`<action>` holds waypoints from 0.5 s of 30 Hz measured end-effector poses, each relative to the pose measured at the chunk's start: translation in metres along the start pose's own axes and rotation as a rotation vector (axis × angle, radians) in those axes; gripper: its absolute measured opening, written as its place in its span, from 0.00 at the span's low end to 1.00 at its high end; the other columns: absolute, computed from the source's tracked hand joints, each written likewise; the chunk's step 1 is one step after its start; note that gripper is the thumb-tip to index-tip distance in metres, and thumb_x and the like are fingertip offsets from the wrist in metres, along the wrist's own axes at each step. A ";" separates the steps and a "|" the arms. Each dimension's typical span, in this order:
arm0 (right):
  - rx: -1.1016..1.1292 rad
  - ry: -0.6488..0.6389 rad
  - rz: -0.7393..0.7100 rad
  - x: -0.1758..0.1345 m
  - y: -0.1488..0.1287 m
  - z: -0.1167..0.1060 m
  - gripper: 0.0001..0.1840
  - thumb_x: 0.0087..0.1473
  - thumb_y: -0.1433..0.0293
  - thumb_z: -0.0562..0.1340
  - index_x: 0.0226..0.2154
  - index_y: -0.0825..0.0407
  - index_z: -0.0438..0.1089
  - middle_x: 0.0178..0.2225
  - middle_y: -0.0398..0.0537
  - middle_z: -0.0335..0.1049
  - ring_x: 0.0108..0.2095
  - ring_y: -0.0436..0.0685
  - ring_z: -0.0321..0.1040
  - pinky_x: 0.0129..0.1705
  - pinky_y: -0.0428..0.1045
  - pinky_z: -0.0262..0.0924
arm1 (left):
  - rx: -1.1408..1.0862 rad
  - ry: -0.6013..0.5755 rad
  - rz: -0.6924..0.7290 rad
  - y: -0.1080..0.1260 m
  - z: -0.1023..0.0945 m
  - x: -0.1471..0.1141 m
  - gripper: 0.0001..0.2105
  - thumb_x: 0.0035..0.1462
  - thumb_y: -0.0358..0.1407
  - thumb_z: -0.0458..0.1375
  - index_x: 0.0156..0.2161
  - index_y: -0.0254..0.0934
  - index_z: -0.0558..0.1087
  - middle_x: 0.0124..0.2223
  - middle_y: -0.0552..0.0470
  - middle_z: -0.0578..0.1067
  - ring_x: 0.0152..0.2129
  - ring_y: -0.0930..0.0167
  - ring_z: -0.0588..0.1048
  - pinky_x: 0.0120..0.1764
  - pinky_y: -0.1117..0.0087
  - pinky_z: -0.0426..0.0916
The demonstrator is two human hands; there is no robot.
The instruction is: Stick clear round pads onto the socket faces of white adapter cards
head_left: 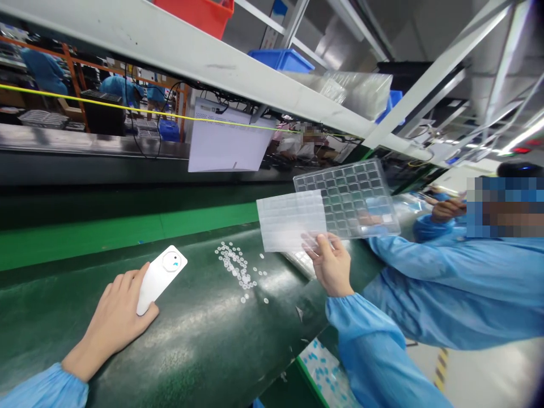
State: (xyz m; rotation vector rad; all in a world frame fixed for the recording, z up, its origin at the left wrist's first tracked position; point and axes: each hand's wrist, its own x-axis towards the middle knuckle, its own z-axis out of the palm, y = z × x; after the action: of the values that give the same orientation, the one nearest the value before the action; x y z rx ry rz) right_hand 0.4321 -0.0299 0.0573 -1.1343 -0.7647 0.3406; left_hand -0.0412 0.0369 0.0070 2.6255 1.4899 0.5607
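Note:
My left hand [117, 306] is closed on a white phone-shaped panel [158, 280] with a round ring and a small blue mark near its far end. The panel lies on or just above the dark green work surface. Between thumb and fingers, my right hand [331, 263] pinches a translucent white sheet [289, 221] with faint rows across it. Behind the sheet, a clear plastic tray [352, 192] with many square pockets stands tilted; whether my right hand touches it, I cannot tell. Small clear round pieces [233, 263] lie scattered between my hands.
To the right, a person in a blue sleeve [408, 255] works close to the tray. Below the bench edge is a green-edged bin [317, 379] with blue bits. A white panel [232, 139] hangs under the shelf beam, which carries a red bin [199, 11] and a blue bin [280, 58].

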 end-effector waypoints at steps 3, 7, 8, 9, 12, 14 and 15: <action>0.064 0.014 0.077 0.001 -0.001 -0.007 0.18 0.48 0.57 0.74 0.36 0.47 0.71 0.39 0.46 0.80 0.43 0.59 0.79 0.42 0.50 0.76 | 0.025 -0.016 -0.013 0.001 -0.001 0.001 0.32 0.59 0.44 0.49 0.65 0.28 0.61 0.47 0.37 0.74 0.41 0.55 0.71 0.42 0.57 0.65; 0.079 0.034 0.122 -0.004 -0.005 -0.028 0.12 0.52 0.61 0.72 0.35 0.48 0.73 0.39 0.47 0.80 0.42 0.56 0.80 0.42 0.47 0.77 | 0.071 -0.052 -0.044 0.002 -0.004 0.003 0.36 0.59 0.46 0.48 0.66 0.22 0.58 0.42 0.37 0.74 0.39 0.53 0.72 0.41 0.57 0.64; 0.095 0.038 0.143 -0.008 -0.009 -0.037 0.10 0.53 0.63 0.71 0.36 0.49 0.74 0.38 0.47 0.80 0.41 0.55 0.80 0.42 0.45 0.77 | 0.074 -0.061 -0.051 0.002 -0.004 0.004 0.37 0.59 0.48 0.48 0.67 0.21 0.57 0.43 0.37 0.75 0.39 0.53 0.72 0.41 0.56 0.64; 0.125 0.042 0.174 -0.012 -0.014 -0.048 0.08 0.55 0.65 0.70 0.36 0.49 0.75 0.38 0.46 0.81 0.40 0.53 0.80 0.42 0.43 0.77 | 0.074 -0.069 -0.057 0.003 -0.006 0.005 0.38 0.59 0.49 0.48 0.67 0.20 0.57 0.44 0.36 0.75 0.40 0.52 0.72 0.42 0.56 0.64; 0.251 0.103 0.280 -0.036 -0.031 -0.093 0.05 0.58 0.69 0.66 0.39 0.49 0.76 0.38 0.44 0.81 0.38 0.50 0.80 0.40 0.39 0.75 | 0.083 -0.107 -0.082 0.006 -0.010 0.009 0.43 0.58 0.57 0.48 0.66 0.21 0.57 0.45 0.34 0.75 0.42 0.50 0.73 0.43 0.56 0.64; 0.288 0.205 0.303 -0.062 -0.040 -0.129 0.05 0.59 0.70 0.65 0.40 0.49 0.76 0.38 0.43 0.82 0.38 0.49 0.80 0.39 0.39 0.75 | 0.105 -0.143 -0.111 0.005 -0.012 0.012 0.44 0.56 0.60 0.49 0.65 0.24 0.59 0.44 0.36 0.76 0.40 0.49 0.73 0.42 0.57 0.64; 0.281 0.269 0.301 -0.078 -0.041 -0.147 0.06 0.59 0.69 0.65 0.40 0.49 0.76 0.38 0.43 0.82 0.38 0.49 0.80 0.38 0.38 0.75 | 0.097 -0.158 -0.134 0.003 -0.012 0.014 0.43 0.55 0.61 0.49 0.65 0.28 0.61 0.42 0.38 0.76 0.39 0.49 0.73 0.40 0.57 0.64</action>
State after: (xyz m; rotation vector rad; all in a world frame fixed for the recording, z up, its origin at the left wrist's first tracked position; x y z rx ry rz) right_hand 0.4751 -0.1944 0.0351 -1.0021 -0.2966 0.5185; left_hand -0.0363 0.0459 0.0233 2.5444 1.6653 0.2688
